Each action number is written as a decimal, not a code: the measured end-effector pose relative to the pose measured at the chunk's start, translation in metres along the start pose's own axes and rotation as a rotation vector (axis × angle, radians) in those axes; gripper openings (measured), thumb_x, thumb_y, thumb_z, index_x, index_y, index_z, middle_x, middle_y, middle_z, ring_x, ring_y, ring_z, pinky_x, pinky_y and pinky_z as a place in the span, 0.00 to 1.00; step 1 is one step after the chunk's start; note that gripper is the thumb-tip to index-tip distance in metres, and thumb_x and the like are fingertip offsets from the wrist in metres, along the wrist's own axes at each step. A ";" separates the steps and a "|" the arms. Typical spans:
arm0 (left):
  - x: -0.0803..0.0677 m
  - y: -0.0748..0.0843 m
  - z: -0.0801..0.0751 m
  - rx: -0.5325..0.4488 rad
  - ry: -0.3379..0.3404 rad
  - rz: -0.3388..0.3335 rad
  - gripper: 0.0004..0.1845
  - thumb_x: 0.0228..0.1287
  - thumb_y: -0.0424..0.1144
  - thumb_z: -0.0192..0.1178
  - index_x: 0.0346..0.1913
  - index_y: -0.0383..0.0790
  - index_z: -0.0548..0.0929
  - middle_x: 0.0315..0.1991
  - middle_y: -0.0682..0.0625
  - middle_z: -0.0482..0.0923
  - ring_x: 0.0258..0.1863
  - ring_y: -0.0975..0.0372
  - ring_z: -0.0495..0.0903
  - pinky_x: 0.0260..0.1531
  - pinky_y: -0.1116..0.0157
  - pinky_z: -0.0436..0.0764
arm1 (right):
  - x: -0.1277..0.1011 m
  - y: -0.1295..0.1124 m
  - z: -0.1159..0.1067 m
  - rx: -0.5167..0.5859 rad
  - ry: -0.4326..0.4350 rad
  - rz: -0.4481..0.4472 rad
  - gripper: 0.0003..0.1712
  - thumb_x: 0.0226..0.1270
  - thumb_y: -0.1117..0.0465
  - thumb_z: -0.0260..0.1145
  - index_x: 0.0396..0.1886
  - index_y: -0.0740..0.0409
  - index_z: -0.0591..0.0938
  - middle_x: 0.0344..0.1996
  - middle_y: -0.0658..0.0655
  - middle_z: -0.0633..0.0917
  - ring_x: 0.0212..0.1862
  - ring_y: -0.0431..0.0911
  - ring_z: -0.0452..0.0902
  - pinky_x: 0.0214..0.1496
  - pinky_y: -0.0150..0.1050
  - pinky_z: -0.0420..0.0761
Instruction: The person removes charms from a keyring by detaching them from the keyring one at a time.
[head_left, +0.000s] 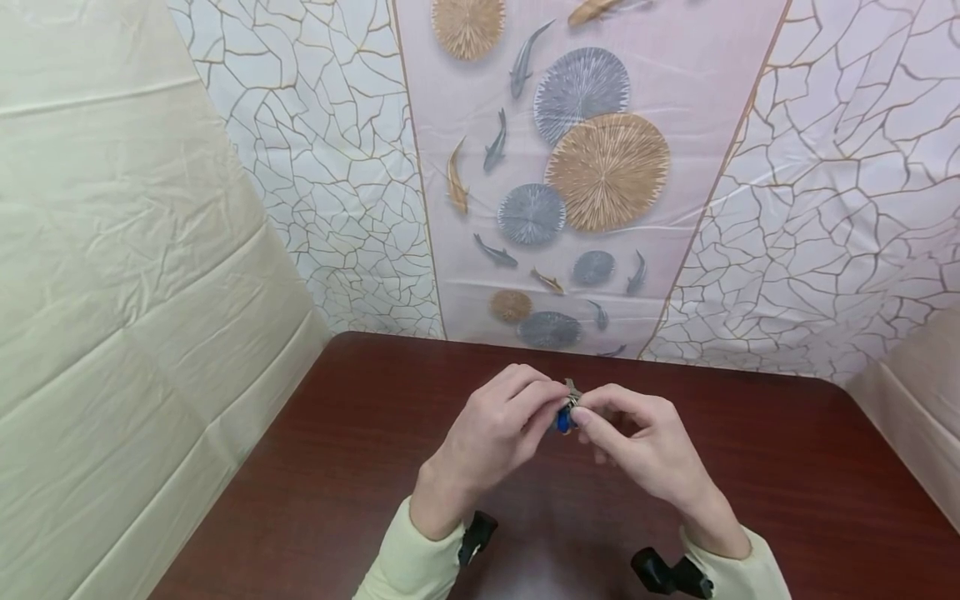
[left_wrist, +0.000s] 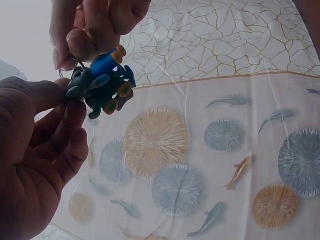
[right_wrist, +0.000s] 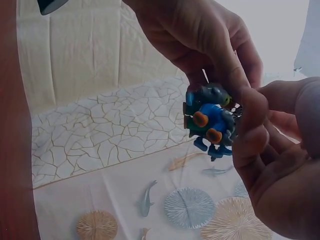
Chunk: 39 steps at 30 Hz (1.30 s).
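Note:
A small keyring charm in blue, dark green and orange [left_wrist: 107, 82], shaped like a cluster of little figures, hangs between both hands over the table. Its thin metal ring [left_wrist: 75, 61] shows at the fingertips in the left wrist view. My left hand [head_left: 491, 425] pinches the charm by its dark end between thumb and fingers. The right hand [head_left: 648, 437] pinches at the ring, thumb against forefinger. A greyish metal piece [head_left: 572, 387] sticks up between the two hands. In the right wrist view the blue charm [right_wrist: 212, 120] hangs beside the right fingertips, which partly hide the ring.
Below the hands lies a dark red-brown table [head_left: 337, 467]. A patterned cloth [head_left: 487, 292] with fish and round leaf prints hangs behind it, and a cream cloth [head_left: 135, 250] stands at the left. Black wrist cameras sit at both pale sleeves [head_left: 412, 554].

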<state>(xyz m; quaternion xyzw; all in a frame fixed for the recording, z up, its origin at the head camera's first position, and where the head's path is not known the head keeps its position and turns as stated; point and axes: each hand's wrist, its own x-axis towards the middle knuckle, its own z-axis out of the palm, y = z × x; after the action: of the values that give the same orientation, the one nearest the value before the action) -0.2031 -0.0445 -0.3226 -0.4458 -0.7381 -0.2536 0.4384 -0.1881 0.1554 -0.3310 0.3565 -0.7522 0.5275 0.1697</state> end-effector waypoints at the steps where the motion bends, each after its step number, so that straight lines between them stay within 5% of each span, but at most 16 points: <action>1: 0.000 0.000 0.000 -0.008 0.001 -0.013 0.06 0.60 0.31 0.67 0.40 0.38 0.85 0.36 0.52 0.82 0.38 0.64 0.80 0.46 0.76 0.79 | 0.000 0.001 0.001 0.014 0.007 -0.028 0.13 0.61 0.78 0.64 0.36 0.56 0.83 0.24 0.48 0.82 0.17 0.37 0.74 0.18 0.31 0.75; 7: -0.002 0.000 -0.002 -0.047 0.005 -0.085 0.06 0.61 0.31 0.66 0.40 0.39 0.85 0.34 0.53 0.82 0.37 0.65 0.80 0.43 0.77 0.78 | 0.002 0.006 0.007 0.086 0.038 -0.166 0.16 0.55 0.84 0.63 0.37 0.63 0.83 0.24 0.53 0.81 0.19 0.37 0.77 0.17 0.31 0.75; 15: -0.003 -0.002 -0.007 -0.045 -0.021 -0.170 0.05 0.62 0.31 0.66 0.40 0.39 0.84 0.34 0.53 0.81 0.35 0.66 0.79 0.40 0.77 0.78 | 0.003 0.007 0.003 0.140 0.064 -0.244 0.16 0.54 0.87 0.61 0.36 0.67 0.83 0.23 0.55 0.81 0.20 0.38 0.79 0.18 0.30 0.76; 31: -0.005 -0.008 -0.015 -0.071 -0.045 -0.188 0.03 0.62 0.32 0.65 0.39 0.40 0.84 0.34 0.54 0.81 0.33 0.68 0.79 0.38 0.77 0.77 | 0.004 0.007 -0.002 0.202 0.120 -0.258 0.15 0.54 0.88 0.59 0.35 0.72 0.82 0.24 0.57 0.82 0.22 0.40 0.81 0.18 0.32 0.77; 39: -0.012 -0.015 -0.022 -0.077 -0.063 -0.259 0.03 0.63 0.32 0.64 0.38 0.41 0.84 0.32 0.55 0.80 0.31 0.69 0.78 0.35 0.78 0.76 | 0.003 0.008 0.000 0.178 0.147 -0.197 0.15 0.53 0.87 0.60 0.36 0.70 0.81 0.23 0.54 0.82 0.19 0.39 0.79 0.18 0.31 0.76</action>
<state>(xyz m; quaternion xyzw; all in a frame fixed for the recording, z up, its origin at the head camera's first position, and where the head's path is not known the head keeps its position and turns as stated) -0.2043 -0.0734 -0.3220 -0.3711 -0.7927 -0.3218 0.3611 -0.1955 0.1563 -0.3344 0.4024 -0.6496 0.5975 0.2432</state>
